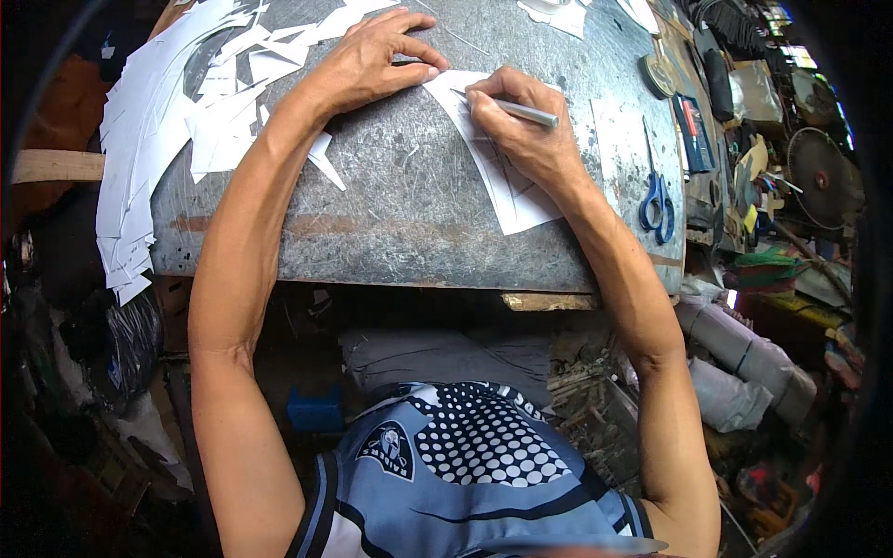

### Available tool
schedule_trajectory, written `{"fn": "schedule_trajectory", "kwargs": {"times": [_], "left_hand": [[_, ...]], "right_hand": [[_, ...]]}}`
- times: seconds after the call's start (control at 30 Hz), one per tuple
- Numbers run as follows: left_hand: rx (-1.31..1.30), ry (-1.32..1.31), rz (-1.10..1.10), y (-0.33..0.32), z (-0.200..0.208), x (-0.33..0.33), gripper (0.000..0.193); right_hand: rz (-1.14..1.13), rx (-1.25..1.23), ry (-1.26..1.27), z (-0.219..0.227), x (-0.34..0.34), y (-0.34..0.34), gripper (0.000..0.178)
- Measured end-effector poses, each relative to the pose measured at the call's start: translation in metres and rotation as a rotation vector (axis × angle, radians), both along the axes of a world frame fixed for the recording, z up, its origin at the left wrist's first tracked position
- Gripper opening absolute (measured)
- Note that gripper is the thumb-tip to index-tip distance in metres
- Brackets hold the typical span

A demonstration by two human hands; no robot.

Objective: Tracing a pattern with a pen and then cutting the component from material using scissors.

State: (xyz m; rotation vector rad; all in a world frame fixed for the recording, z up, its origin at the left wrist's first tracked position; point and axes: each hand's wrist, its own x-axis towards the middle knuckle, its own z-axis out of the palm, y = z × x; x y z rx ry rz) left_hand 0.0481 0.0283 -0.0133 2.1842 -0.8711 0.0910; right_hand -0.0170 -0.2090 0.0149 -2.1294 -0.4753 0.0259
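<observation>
A curved piece of white paper [516,200] with thin dark lines lies on the scratched grey metal tabletop [391,209]. My right hand [530,126] rests on it, fingers closed round a slim silver pen-shaped tool [528,113]. The tool's tip is hidden by the fingers, so I cannot tell if it is a pen or a knife. With its fingers apart, my left hand [386,56] lies on the tabletop, fingertips touching the upper left corner of the paper. It holds nothing.
White paper offcuts [219,121] pile along the left side and overhang the edge. Blue-handled scissors [657,206] lie at the right, near a round tape roll [658,76] and a dark blue box [693,135]. A fan [823,177] stands beyond, and wrapped rolls [744,358] lie below right.
</observation>
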Motion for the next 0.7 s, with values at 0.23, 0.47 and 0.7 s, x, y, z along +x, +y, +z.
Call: {"fn": "schedule_trajectory", "kwargs": {"times": [0.23, 0.47, 0.7], "left_hand": [[-0.013, 0.021, 0.009, -0.0024, 0.0013, -0.0015, 0.025], [-0.007, -0.002, -0.003, -0.0012, 0.0006, 0.0006, 0.024], [-0.003, -0.008, -0.018, -0.0014, 0.0029, 0.0010, 0.024]], "right_hand": [[-0.018, -0.040, -0.044, -0.0024, 0.0001, -0.0020, 0.023], [-0.033, -0.024, -0.027, -0.0008, -0.0032, -0.0004, 0.021], [-0.026, -0.016, -0.039, -0.0008, -0.0055, -0.0036, 0.020]]}}
